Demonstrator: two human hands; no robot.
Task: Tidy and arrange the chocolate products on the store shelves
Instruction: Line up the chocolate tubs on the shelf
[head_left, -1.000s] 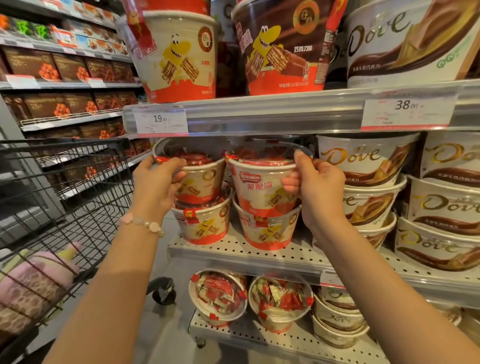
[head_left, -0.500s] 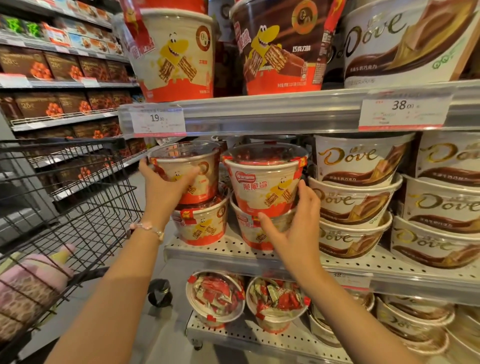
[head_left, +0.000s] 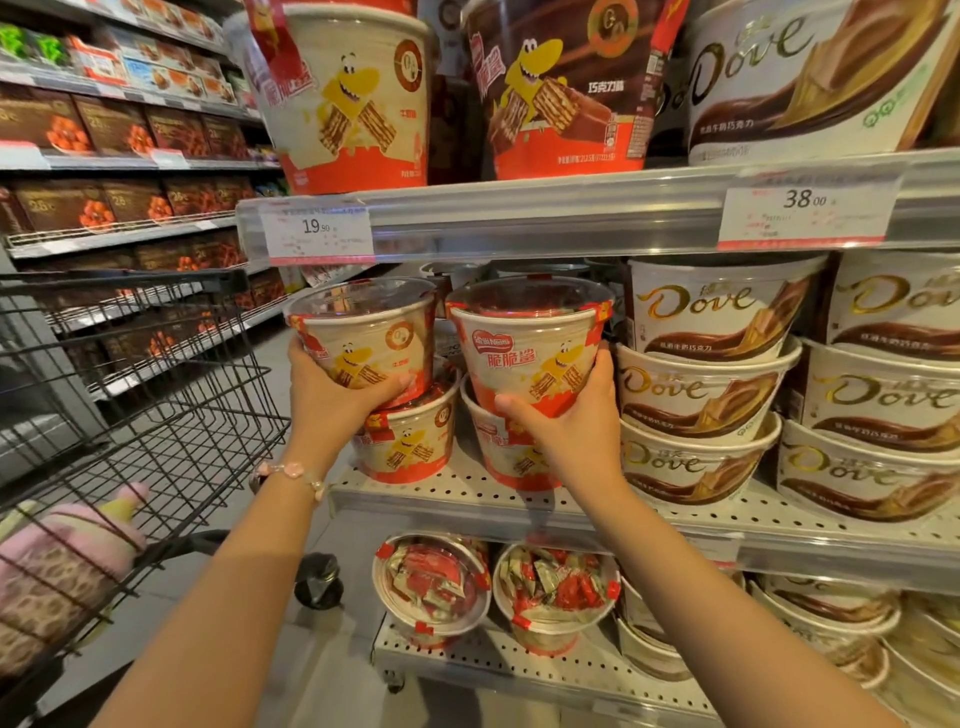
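Note:
Two stacks of red-and-cream wafer chocolate tubs stand on the middle shelf (head_left: 467, 493). My left hand (head_left: 332, 400) grips the top left tub (head_left: 369, 338) from below, thumb across its front. My right hand (head_left: 571, 421) grips the top right tub (head_left: 530, 348), thumb under its front and fingers round its right side. Each top tub sits on a lower tub: the left one (head_left: 410, 447), the right one (head_left: 498, 447). Both top tubs stand upright at the shelf's front edge, labels facing me.
Stacked white Dove tubs (head_left: 711, 389) fill the shelf right of my hand. Larger tubs (head_left: 353, 98) stand on the shelf above, behind price tags (head_left: 317, 228). A wire shopping cart (head_left: 156, 395) stands at the left. More tubs (head_left: 431, 587) lie on the bottom shelf.
Both top tubs have come forward to the shelf's front edge. My right hand dropped from the right tub's rim to grip its lower body; my left hand slid under the left tub.

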